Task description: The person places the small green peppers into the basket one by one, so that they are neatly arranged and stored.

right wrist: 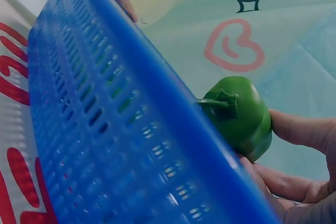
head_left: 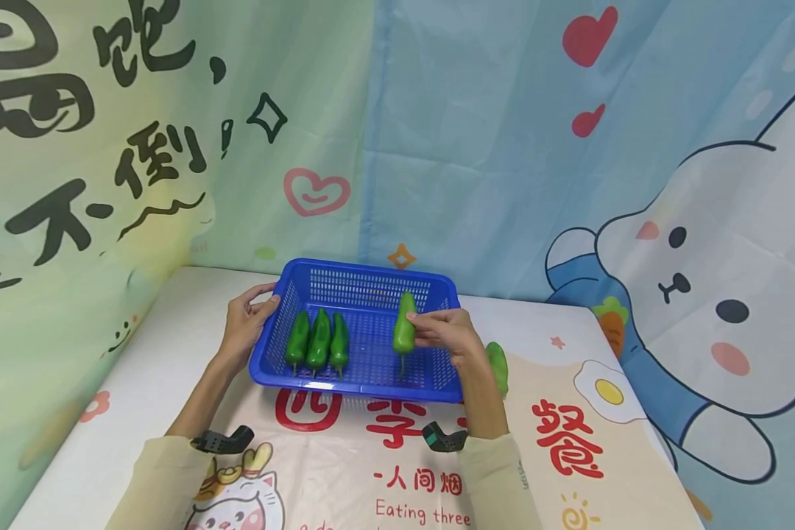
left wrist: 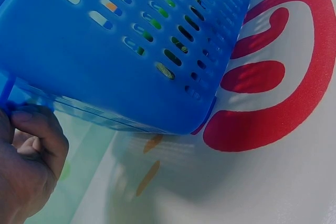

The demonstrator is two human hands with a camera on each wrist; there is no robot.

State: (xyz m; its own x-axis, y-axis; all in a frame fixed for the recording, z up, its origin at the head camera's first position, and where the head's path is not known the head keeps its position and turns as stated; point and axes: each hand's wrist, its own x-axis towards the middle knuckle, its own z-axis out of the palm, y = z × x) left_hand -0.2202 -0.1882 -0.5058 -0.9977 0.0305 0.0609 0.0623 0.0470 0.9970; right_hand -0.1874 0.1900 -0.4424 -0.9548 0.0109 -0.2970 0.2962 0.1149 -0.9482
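Observation:
A blue plastic basket [head_left: 354,391] with slotted sides is in the middle of the head view. My left hand [head_left: 246,322] grips its left rim; in the left wrist view the fingers [left wrist: 39,129] curl at the basket's edge. Three green peppers [head_left: 319,340] lie side by side in the left half of the basket, stems toward me. Over the right half, my right hand [head_left: 447,333] pinches another green pepper [head_left: 404,330] between thumb and fingers. Its stem and green cap show above the rim in the right wrist view.
One more green pepper [head_left: 497,366] lies on the table to the right of the basket, partly hidden by my right forearm. A printed cloth [head_left: 543,478] covers the table. Behind it hangs a patterned curtain [head_left: 437,147].

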